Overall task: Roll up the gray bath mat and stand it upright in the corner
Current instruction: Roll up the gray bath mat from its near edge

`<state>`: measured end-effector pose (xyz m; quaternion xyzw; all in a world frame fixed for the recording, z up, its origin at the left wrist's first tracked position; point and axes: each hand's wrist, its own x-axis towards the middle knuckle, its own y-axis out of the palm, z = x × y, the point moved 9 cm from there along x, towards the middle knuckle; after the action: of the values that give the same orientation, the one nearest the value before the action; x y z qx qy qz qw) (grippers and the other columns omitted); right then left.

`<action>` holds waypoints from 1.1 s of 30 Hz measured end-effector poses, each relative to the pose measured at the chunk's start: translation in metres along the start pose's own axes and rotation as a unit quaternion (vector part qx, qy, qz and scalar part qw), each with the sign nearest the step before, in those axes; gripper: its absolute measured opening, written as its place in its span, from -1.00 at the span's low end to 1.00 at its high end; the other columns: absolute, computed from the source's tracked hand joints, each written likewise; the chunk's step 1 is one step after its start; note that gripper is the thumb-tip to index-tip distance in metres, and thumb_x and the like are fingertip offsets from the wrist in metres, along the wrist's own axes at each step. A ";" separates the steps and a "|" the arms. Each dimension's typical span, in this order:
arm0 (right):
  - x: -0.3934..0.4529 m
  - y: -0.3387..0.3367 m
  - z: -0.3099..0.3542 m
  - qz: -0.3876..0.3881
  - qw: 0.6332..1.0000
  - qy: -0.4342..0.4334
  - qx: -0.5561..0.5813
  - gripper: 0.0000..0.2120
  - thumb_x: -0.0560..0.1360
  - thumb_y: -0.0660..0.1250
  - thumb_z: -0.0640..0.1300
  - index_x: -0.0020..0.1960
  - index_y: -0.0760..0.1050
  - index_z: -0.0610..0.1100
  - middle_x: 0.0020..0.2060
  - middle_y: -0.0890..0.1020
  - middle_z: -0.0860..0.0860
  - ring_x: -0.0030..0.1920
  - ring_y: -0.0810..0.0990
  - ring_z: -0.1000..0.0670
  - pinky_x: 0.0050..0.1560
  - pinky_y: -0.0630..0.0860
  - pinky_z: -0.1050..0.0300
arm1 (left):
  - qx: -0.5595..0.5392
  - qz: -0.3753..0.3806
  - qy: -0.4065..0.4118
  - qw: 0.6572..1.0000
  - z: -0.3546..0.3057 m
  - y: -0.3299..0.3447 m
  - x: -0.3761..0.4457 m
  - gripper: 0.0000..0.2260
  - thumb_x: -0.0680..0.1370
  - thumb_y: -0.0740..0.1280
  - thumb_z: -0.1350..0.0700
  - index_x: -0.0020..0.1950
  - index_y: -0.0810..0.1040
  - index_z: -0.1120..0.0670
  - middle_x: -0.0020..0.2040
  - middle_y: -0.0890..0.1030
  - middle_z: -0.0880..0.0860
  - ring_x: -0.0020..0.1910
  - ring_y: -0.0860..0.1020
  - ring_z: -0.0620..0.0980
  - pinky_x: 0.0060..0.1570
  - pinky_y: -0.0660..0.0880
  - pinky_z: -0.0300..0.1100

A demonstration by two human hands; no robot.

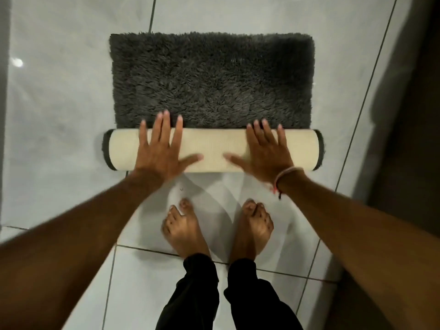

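Note:
The gray shaggy bath mat lies flat on the white tiled floor ahead of me. Its near end is rolled into a tube with the cream backing facing out and gray pile showing at both ends. My left hand rests flat on the left part of the roll, fingers spread. Flat on the right part lies my right hand, fingers spread as well. Neither hand grips anything; both palms press on the roll.
My two bare feet stand just behind the roll on the glossy floor tiles. A dark wall or door runs along the right side. A gray edge borders the far left.

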<state>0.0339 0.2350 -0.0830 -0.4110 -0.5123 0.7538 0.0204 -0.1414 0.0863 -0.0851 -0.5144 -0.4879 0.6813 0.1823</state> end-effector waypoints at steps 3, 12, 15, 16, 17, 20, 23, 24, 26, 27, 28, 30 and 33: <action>0.033 -0.054 0.001 -0.075 0.996 0.041 -0.035 -0.10 0.56 0.05 0.45 0.64 0.13 -0.19 0.63 0.18 -0.23 0.64 0.12 -0.21 0.61 -0.01 -0.36 | 0.033 -0.067 -0.026 0.997 0.000 -0.046 0.032 -0.17 0.56 0.03 -0.41 0.66 0.01 0.08 0.62 0.11 0.34 0.61 0.16 0.29 0.50 0.06 0.40; -0.041 -0.003 0.037 -0.140 0.990 -0.007 0.033 -0.29 0.66 0.12 0.22 0.64 0.16 -0.20 0.65 0.16 -0.18 0.66 0.09 -0.19 0.62 0.12 -0.26 | -0.079 -0.043 0.007 0.996 -0.044 -0.008 -0.044 -0.13 0.53 0.25 -0.36 0.66 0.13 0.14 0.63 0.20 0.25 0.60 0.19 0.29 0.56 0.14 0.29; -0.026 0.012 0.029 -0.098 0.995 -0.023 0.011 -0.09 0.57 0.09 0.41 0.67 0.06 -0.21 0.67 0.07 -0.18 0.68 0.01 -0.18 0.63 0.07 -0.25 | -0.045 0.019 0.041 0.998 -0.039 0.018 -0.042 0.10 0.45 0.30 -0.43 0.66 -0.26 0.10 0.68 -0.23 0.18 0.66 -0.20 0.21 0.60 -0.10 0.28; -0.017 0.010 0.027 -0.094 0.995 -0.020 0.005 -0.04 0.54 0.06 0.46 0.67 0.06 -0.21 0.67 0.08 -0.18 0.68 0.01 -0.18 0.63 0.05 -0.26 | -0.032 0.017 0.049 0.998 -0.036 0.018 -0.035 0.15 0.43 0.34 -0.42 0.65 -0.31 0.10 0.67 -0.28 0.18 0.65 -0.25 0.20 0.60 -0.12 0.29; -0.008 0.006 0.026 -0.092 0.996 -0.017 0.002 -0.01 0.53 0.03 0.49 0.66 0.06 -0.22 0.67 0.09 -0.18 0.67 0.02 -0.18 0.63 0.04 -0.26 | -0.025 0.011 0.054 0.998 -0.033 0.015 -0.027 0.18 0.40 0.38 -0.42 0.65 -0.29 0.12 0.67 -0.28 0.19 0.65 -0.25 0.21 0.59 -0.12 0.30; 0.017 -0.014 0.023 -0.098 0.995 -0.017 0.003 -0.01 0.52 -0.02 0.50 0.66 0.09 -0.23 0.66 0.14 -0.17 0.67 0.07 -0.17 0.64 0.01 -0.25 | -0.035 -0.002 0.063 0.997 -0.024 -0.003 0.002 0.27 0.28 0.45 -0.45 0.67 -0.14 0.18 0.68 -0.13 0.22 0.66 -0.13 0.24 0.58 -0.08 0.34; 0.054 -0.045 0.018 -0.085 0.996 -0.017 -0.005 -0.04 0.54 -0.02 0.48 0.64 0.13 -0.22 0.63 0.23 -0.16 0.66 0.13 -0.14 0.64 -0.03 -0.27 | -0.012 0.018 0.083 0.996 -0.011 -0.026 0.040 0.36 0.19 0.53 -0.43 0.67 -0.14 0.19 0.68 -0.07 0.22 0.66 -0.07 0.25 0.58 -0.08 0.34; 0.070 -0.057 0.016 -0.075 0.997 -0.013 -0.011 -0.06 0.55 -0.05 0.48 0.64 0.14 -0.21 0.63 0.25 -0.15 0.65 0.13 -0.13 0.64 -0.06 -0.29 | 0.004 0.025 0.088 0.996 -0.006 -0.035 0.057 0.38 0.17 0.54 -0.42 0.67 -0.16 0.19 0.68 -0.06 0.21 0.66 -0.07 0.24 0.58 -0.09 0.34; 0.100 -0.087 0.011 -0.065 0.998 0.005 -0.025 -0.07 0.56 -0.09 0.47 0.65 0.12 -0.20 0.62 0.25 -0.16 0.66 0.11 -0.11 0.63 -0.10 -0.34 | 0.020 0.033 0.083 0.996 0.004 -0.055 0.092 0.38 0.19 0.54 -0.42 0.66 -0.22 0.15 0.68 -0.09 0.21 0.66 -0.11 0.21 0.57 -0.15 0.34; 0.111 -0.104 0.009 -0.081 0.996 0.014 -0.027 -0.09 0.58 -0.10 0.45 0.65 0.11 -0.21 0.62 0.24 -0.18 0.66 0.11 -0.12 0.62 -0.10 -0.35 | 0.022 0.032 0.076 0.996 0.010 -0.067 0.107 0.35 0.21 0.53 -0.41 0.66 -0.24 0.13 0.68 -0.11 0.23 0.66 -0.13 0.20 0.56 -0.18 0.35; 0.116 -0.123 0.007 -0.115 0.993 0.020 -0.023 -0.13 0.60 -0.08 0.43 0.64 0.15 -0.21 0.61 0.27 -0.21 0.65 0.15 -0.14 0.62 -0.06 -0.36 | 0.028 0.016 0.072 0.997 0.013 -0.081 0.117 0.31 0.25 0.53 -0.39 0.66 -0.23 0.11 0.67 -0.10 0.26 0.66 -0.11 0.21 0.54 -0.17 0.35; 0.106 -0.154 0.005 -0.221 0.975 0.035 -0.007 -0.26 0.64 -0.04 0.35 0.53 0.36 -0.19 0.50 0.44 -0.21 0.56 0.34 -0.18 0.60 0.09 -0.32 | 0.047 -0.071 0.069 0.994 0.015 -0.107 0.111 0.15 0.33 0.57 -0.24 0.67 -0.08 0.06 0.64 0.09 0.31 0.63 0.09 0.26 0.55 -0.02 0.35; 0.061 -0.137 0.008 -0.285 0.958 0.028 0.020 -0.39 0.68 -0.01 0.23 0.50 0.40 -0.16 0.50 0.45 -0.19 0.53 0.38 -0.19 0.59 0.16 -0.29 | 0.028 -0.199 0.045 0.979 0.010 -0.108 0.062 -0.19 0.52 0.49 0.10 0.65 0.11 0.07 0.56 0.29 0.28 0.54 0.29 0.25 0.54 0.19 0.26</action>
<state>-0.0652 0.3213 -0.0105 -0.2683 -0.5924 0.7150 0.2568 -0.2024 0.1779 -0.0258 -0.4320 -0.5526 0.6207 0.3504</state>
